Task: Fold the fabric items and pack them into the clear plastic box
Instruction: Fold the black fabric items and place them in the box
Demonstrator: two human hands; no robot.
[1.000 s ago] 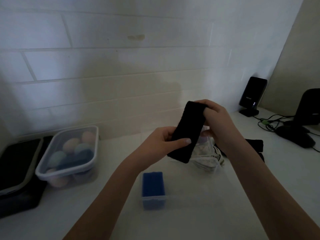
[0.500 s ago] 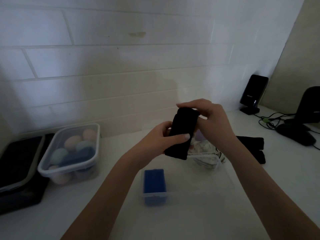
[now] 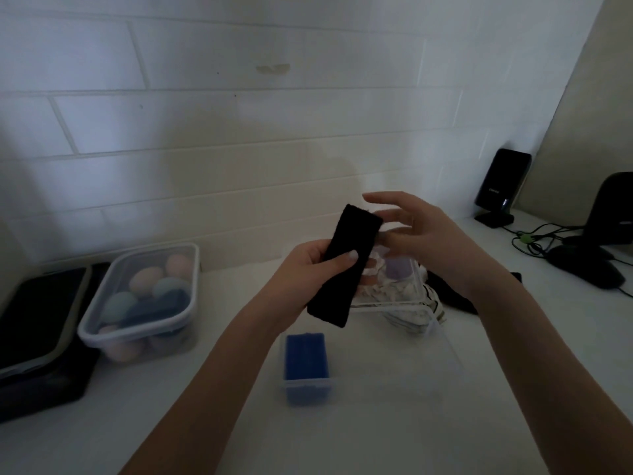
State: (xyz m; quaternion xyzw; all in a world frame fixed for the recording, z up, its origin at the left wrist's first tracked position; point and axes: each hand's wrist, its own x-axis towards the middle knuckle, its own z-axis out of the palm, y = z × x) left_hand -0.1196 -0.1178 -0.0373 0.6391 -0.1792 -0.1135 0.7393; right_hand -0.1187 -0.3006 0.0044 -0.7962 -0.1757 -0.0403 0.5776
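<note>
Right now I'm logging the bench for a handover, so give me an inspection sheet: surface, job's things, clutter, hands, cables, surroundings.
Surface: white counter, dimly lit.
Job's things: folded black fabric strip held above the clear plastic box; blue folded piece in the box's near left corner, pale patterned fabric at its far end; more black fabric on the counter behind the right wrist.
Clutter: lidded tub of pastel egg shapes; dark tray at far left.
Hands: left hand grips the strip; right hand open, blurred, beside the strip's top.
Cables: tangle with a green tie at right.
Surroundings: white tiled wall; black device on a stand; dark mouse.
</note>
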